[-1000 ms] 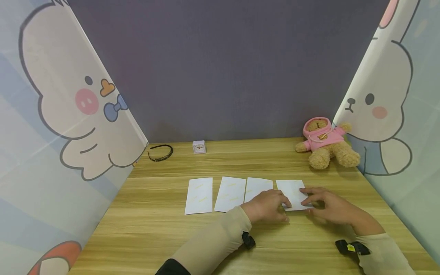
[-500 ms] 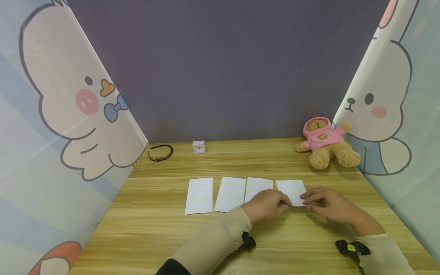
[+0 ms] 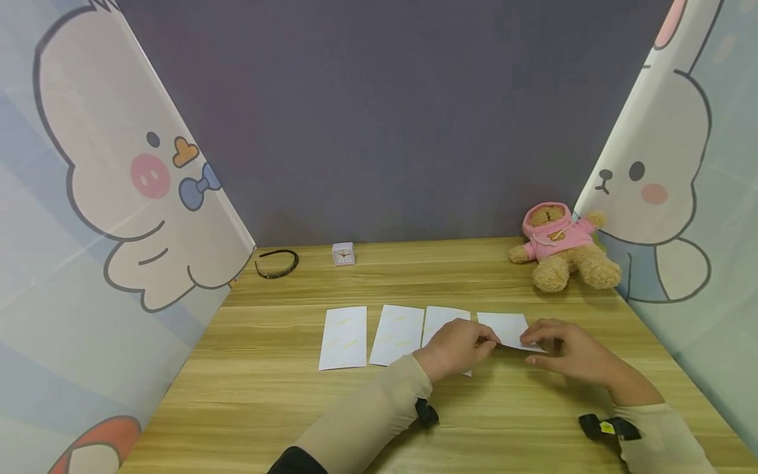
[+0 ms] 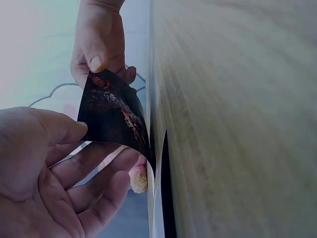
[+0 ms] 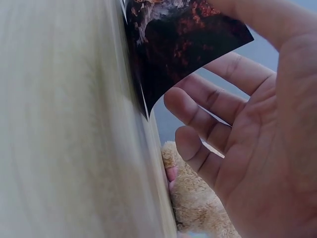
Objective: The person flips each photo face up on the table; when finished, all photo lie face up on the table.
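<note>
A photo print [image 3: 502, 326], white on its back, lies at the right end of a row with its near edge bent up off the table. My left hand [image 3: 454, 347] pinches its near left corner between thumb and fingers. At the near right corner my right hand [image 3: 570, 352] grips it, thumb on the picture side and fingers behind. Seen from the left wrist, the print's underside [image 4: 111, 111] is dark with red and orange patches. Three more prints lie white side up: the leftmost print [image 3: 343, 337], a second print [image 3: 395, 334] and a third print [image 3: 445, 318], partly behind my left hand.
Along the back of the wooden table [image 3: 249, 408] are a black headband [image 3: 278, 264], a small white clock [image 3: 343, 254] and a teddy bear [image 3: 559, 245] in a pink hoodie. A dark panel [image 3: 391, 118] stands behind, with cartoon-printed walls at both sides.
The rightmost print's near edge has risen and curled up off the table. My left hand has gone from touching that corner to pinching and lifting it; my right hand has barely moved.
</note>
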A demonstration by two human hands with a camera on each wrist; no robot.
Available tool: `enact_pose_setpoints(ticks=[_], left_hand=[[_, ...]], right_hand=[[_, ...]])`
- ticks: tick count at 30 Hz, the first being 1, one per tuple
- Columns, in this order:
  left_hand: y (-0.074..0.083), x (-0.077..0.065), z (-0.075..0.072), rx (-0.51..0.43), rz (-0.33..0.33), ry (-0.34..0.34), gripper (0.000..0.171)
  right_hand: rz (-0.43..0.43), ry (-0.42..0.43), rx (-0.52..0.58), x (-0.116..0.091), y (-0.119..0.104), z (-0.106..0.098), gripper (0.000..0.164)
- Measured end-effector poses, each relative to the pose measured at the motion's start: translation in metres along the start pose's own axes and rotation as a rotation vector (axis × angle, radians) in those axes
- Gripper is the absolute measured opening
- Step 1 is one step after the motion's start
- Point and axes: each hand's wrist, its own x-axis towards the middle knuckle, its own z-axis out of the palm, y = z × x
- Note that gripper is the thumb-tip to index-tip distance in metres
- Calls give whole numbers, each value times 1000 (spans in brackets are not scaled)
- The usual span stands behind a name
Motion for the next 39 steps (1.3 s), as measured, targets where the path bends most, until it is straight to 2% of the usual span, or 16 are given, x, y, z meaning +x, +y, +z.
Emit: enact_pose_setpoints(ticks=[8,14,21,29,33,39], left_hand=[[0,0,-4,3,-5,14,18],[-3,0,-9,-45,-11,23,18],[-8,-1,-12,-109,11,57,18],[-12,-2,-12,-179,6,123,12],[-11,-2,-13,-172,-7,123,12],[-10,-2,-15,-143,-17,134,14]], right_hand=[[-19,15,-7,-1,12,0,39],[-4,33,-34,-1,11,-2,45],[9,76,-34,0,13,-1,40],[90,101,-74,0,11,-1,30],[55,126,-67,1,9,-2,32],[-28,257,-124,3,8,-2,36]])
